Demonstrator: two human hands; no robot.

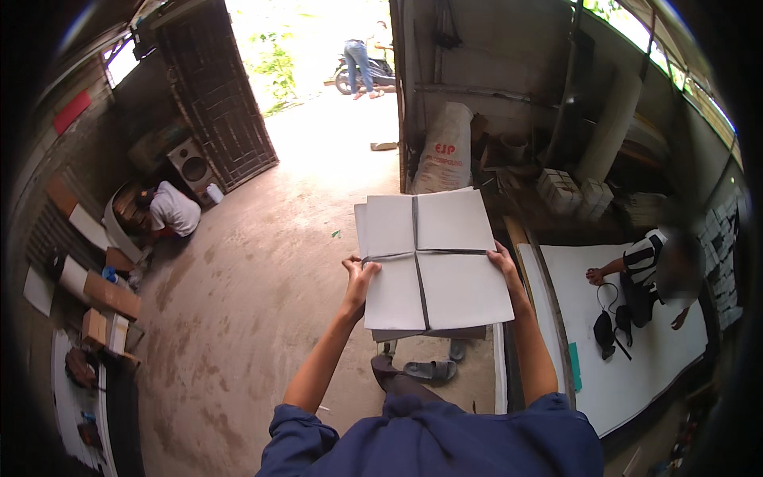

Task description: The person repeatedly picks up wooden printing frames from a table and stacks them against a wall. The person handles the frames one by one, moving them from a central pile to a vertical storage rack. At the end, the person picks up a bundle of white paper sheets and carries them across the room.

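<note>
1. Stack (pixel 433 258): a bundle of white square sheets, tied crosswise with dark strapping, held flat and roughly level in front of the person, above the concrete floor (pixel 238 318).
2. Left hand (pixel 359 274): clamped on the stack's left edge at about mid-height, thumb on top, fingers under.
3. Right hand (pixel 502 261): clamped on the right edge at about mid-height, fingers curled over the edge.
4. Governing relation: the stack lies between the two hands, its width spanning hand to hand. Neither hand is nearer; both touch it, on opposite edges.
5. Axis: the stack is nearly square, slightly deeper away from the body; the straps cross near its centre.
6. Adjacent: a white table (pixel 628 350) lies to the right, where another person (pixel 652 266) sits.
</note>
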